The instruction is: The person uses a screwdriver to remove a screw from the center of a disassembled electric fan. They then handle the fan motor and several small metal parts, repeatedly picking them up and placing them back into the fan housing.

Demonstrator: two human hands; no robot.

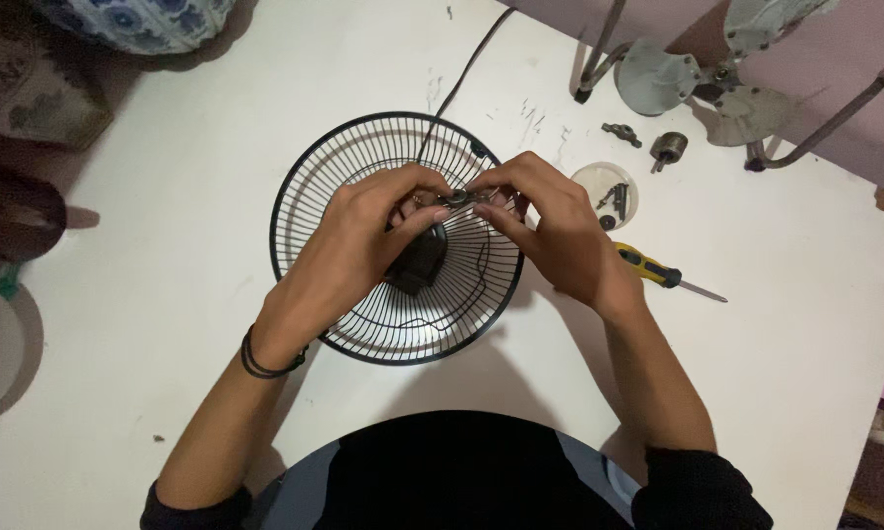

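Both hands meet, wrists bent inward, over the black wire fan guard (363, 334) on the white table (167, 245). The left hand (358, 240) grips the black motor housing (419, 263) at the guard's centre. The right hand (560, 236) pinches a small metal part (458, 199) between closed fingertips.

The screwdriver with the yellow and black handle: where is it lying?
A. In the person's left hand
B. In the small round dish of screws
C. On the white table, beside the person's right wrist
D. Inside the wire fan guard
C: the screwdriver lies flat on the white table, just beside the right hand, outside the wire fan guard.
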